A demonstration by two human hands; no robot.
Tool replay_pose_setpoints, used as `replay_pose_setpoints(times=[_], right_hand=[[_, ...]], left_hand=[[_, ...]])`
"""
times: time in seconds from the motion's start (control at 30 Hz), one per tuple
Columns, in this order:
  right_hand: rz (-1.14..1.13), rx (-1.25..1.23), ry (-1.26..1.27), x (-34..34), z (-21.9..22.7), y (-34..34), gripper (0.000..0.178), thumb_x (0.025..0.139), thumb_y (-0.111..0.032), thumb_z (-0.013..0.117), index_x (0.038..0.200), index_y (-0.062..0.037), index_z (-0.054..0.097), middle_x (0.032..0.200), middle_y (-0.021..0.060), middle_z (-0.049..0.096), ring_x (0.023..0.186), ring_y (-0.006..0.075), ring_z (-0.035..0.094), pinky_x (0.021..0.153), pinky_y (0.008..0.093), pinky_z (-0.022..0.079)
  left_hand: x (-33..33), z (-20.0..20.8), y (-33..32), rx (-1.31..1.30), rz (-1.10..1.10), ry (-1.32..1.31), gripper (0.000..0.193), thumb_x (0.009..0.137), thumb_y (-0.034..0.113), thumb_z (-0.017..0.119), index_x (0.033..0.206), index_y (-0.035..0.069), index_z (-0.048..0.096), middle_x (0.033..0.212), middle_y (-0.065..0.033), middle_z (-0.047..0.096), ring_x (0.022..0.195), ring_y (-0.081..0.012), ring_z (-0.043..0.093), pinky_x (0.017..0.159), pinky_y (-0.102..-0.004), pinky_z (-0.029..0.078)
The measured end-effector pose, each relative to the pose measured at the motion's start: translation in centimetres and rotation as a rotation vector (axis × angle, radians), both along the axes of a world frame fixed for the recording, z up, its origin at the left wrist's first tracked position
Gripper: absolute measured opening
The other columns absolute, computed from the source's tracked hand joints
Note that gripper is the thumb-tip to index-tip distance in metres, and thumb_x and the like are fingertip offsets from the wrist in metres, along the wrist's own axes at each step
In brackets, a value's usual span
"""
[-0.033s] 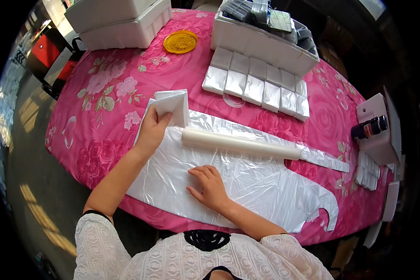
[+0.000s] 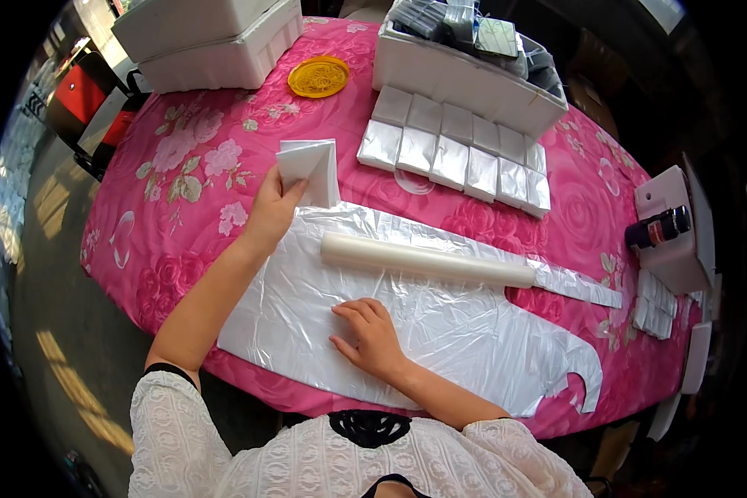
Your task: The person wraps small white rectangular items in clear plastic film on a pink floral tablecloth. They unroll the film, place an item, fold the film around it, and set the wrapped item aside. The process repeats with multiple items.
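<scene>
My left hand [image 2: 274, 209] grips a folded white plastic packet [image 2: 317, 170] by its near left edge, fingers partly hidden behind it. The packet stands tilted above the far left end of a thin white plastic apron [image 2: 299, 324]. That apron lies spread over the near side of the table, its straps reaching right. My right hand [image 2: 375, 339] rests on the sheet with fingers apart and nothing in them. A pale, translucent roll [image 2: 423, 259] lies across the apron, beyond my right hand.
Folded white packets [image 2: 452, 158] sit in two rows before a foam box [image 2: 465, 79] full of packaged items. A yellow dish [image 2: 318, 76] holds rubber bands. Foam boxes [image 2: 220, 54] stand far left. At the right, a dark bottle [image 2: 657, 227] lies against a pale box [image 2: 676, 261].
My left hand and the folded packet have moved slightly away from me, uncovering more of the apron's far left corner. My right hand stays nearly in place.
</scene>
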State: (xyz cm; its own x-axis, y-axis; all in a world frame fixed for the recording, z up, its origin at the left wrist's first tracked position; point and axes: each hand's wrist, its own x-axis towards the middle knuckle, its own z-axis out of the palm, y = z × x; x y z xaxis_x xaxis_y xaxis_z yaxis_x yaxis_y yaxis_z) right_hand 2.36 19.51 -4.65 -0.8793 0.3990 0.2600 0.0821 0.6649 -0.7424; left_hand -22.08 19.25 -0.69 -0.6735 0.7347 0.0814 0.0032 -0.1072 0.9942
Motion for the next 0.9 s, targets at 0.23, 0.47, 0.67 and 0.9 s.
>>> replay_pose_setpoints(times=[0.23,0.47,0.67,0.9], right_hand=[[0.057,-0.081,-0.002,0.1,-0.2,0.1,0.041,0.071,-0.012,0.066,0.109,-0.0049,0.053,0.11,0.0093,0.054,0.105,0.0284,0.047,0.091,0.0388,0.037],[0.04,-0.123,-0.008,0.0,-0.1,0.4,0.037,0.071,-0.014,0.066,0.106,-0.0076,0.057,0.105,0.0059,0.056,0.103,0.0252,0.049,0.089,0.0371,0.038],[0.035,-0.14,-0.018,-0.1,-0.1,0.3,0.035,0.071,-0.013,0.066,0.105,-0.0081,0.058,0.105,0.0049,0.056,0.103,0.0235,0.049,0.088,0.0366,0.038],[0.041,-0.133,-0.026,-0.1,-0.1,0.4,0.034,0.071,-0.013,0.066,0.104,-0.0084,0.058,0.105,0.0046,0.056,0.103,0.0234,0.049,0.087,0.036,0.038]], left_hand=[[-9.3,-1.1,14.5,-0.306,-0.054,0.038,0.028,0.084,0.009,0.053,0.11,-0.002,0.053,0.101,-0.0104,0.06,0.087,-0.0174,0.058,0.072,-0.0318,0.047],[-12.4,-4.6,19.6,-0.449,-0.133,0.013,0.03,0.079,0.006,0.053,0.106,-0.005,0.057,0.095,-0.0127,0.062,0.085,-0.0215,0.061,0.072,-0.0325,0.048],[-13.1,-5.0,20.8,-0.471,-0.084,0.124,0.028,0.077,0.008,0.055,0.101,-0.005,0.059,0.094,-0.0128,0.062,0.085,-0.0208,0.06,0.075,-0.0315,0.046],[-12.7,-4.5,20.9,-0.565,-0.064,0.587,0.046,0.08,0.021,0.06,0.118,-0.004,0.049,0.108,-0.0172,0.057,0.1,-0.0256,0.055,0.087,-0.0332,0.041]])
